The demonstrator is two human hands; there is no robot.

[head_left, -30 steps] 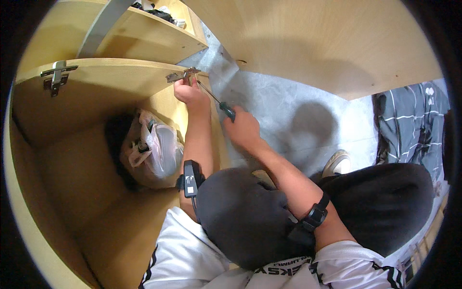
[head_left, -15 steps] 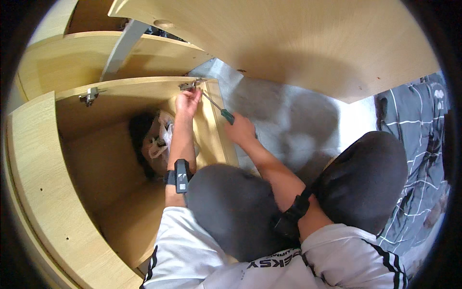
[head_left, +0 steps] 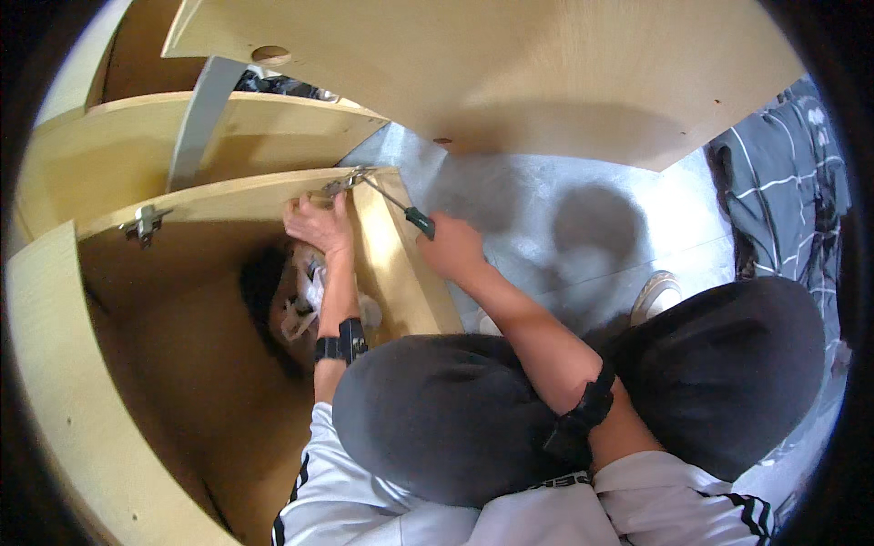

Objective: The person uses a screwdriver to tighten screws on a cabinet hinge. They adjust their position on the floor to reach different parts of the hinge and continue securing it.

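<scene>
A screwdriver (head_left: 420, 221) with a green handle and a metal shaft is gripped in my right hand (head_left: 455, 250). The shaft slants up and left, its tip at the metal hinge (head_left: 344, 184) near the right end of a wooden cabinet panel. My left hand (head_left: 319, 225) is just below the hinge, against the panel's inner face. Its thumb points up close to the hinge and stands apart from the other fingers, which are partly bent. A second metal hinge (head_left: 143, 224) is fixed farther left along the same panel (head_left: 218, 202).
Inside the cabinet are a white plastic bag (head_left: 309, 289) and a dark item. A large wooden panel (head_left: 510, 73) overhangs the far side. Behind the cabinet runs another wooden board (head_left: 282, 123) with a grey strip (head_left: 193, 123). Dark checked fabric (head_left: 774, 191) hangs at the right.
My left hand has shifted from pinching at the hinge to a wider position lower and left on the panel. The screwdriver stays at the hinge. The view has moved slightly, and a shoe now shows.
</scene>
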